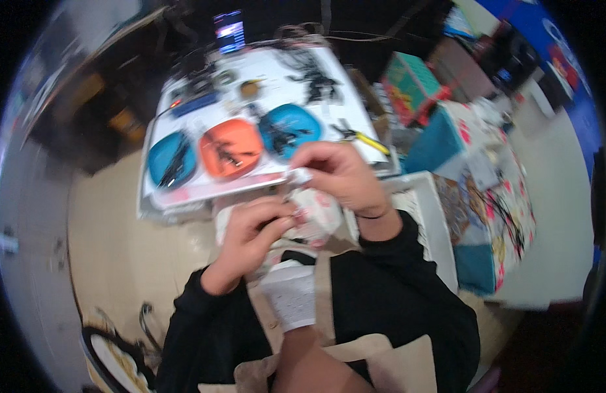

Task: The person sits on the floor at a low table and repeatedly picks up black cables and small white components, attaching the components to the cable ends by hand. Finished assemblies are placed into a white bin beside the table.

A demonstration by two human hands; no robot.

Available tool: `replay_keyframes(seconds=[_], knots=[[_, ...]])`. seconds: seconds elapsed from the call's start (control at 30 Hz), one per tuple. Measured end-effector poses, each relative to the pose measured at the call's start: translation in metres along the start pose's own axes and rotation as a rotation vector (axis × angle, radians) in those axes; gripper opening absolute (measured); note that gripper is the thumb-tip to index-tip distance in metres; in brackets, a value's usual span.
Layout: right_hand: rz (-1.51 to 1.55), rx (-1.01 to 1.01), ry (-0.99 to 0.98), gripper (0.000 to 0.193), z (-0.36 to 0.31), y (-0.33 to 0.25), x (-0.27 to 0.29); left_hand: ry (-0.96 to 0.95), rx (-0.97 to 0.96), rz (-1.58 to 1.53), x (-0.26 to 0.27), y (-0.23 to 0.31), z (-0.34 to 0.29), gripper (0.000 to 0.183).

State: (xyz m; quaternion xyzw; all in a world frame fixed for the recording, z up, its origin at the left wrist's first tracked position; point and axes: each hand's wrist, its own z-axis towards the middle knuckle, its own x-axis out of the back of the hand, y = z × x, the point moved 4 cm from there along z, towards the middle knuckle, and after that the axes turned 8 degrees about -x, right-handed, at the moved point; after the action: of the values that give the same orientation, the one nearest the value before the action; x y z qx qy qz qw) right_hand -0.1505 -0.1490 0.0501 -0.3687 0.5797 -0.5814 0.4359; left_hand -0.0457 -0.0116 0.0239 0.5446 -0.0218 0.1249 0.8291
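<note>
Both hands are held close together in front of the table's near edge. My right hand (342,175) pinches a small white piece (299,176) between thumb and fingertips; blur hides its exact kind. Slightly lower and to the left, my left hand (250,230) is closed, its thumb and fingers pressed together. Whatever lies in its fingertips is too small and blurred to name. White cloth with pink marks (319,216) shows below and behind the hands. Just beyond them stand an orange bowl (214,159) and a blue bowl (306,116), both holding black cable-like pieces.
Another blue bowl (160,156) with black pieces stands at the left. Yellow-handled pliers (371,143) lie at the table's right edge. Farther back are black cables (319,85), a tape roll (224,77) and a lit phone (229,34). A white bin (440,216) stands at right.
</note>
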Motion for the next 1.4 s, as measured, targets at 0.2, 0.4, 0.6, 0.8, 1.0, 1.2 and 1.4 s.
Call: replay_keyframes(seconds=[0.2,0.4,0.6,0.8,1.0,1.2,1.4], knots=[[0.076,0.040,0.145,0.012,-0.035,0.004,0.017,0.021,0.113,-0.298,-0.021,-0.009,0.008,0.014],[-0.338,0.146,0.286,0.010,-0.055,0.009,0.015,0.047,0.042,-0.347,-0.033,-0.010,0.016,0.014],[0.106,-0.017,0.336,0.019,-0.057,0.027,0.023,0.076,0.017,-0.055,-0.027,-0.004,0.012,0.012],[0.061,0.027,0.217,0.019,-0.052,0.021,0.013,0.064,-0.065,-0.028,-0.028,0.003,0.012,0.010],[0.007,0.047,0.194,0.016,-0.048,0.021,0.010,0.057,-0.180,0.042,-0.027,0.009,0.013,0.011],[0.161,0.050,0.160,0.015,-0.043,0.028,0.006,0.051,-0.148,0.010,-0.025,0.008,0.010,0.011],[0.713,0.116,0.123,0.012,-0.034,0.054,-0.020,0.080,-0.129,-0.062,-0.023,0.005,0.008,0.011]])
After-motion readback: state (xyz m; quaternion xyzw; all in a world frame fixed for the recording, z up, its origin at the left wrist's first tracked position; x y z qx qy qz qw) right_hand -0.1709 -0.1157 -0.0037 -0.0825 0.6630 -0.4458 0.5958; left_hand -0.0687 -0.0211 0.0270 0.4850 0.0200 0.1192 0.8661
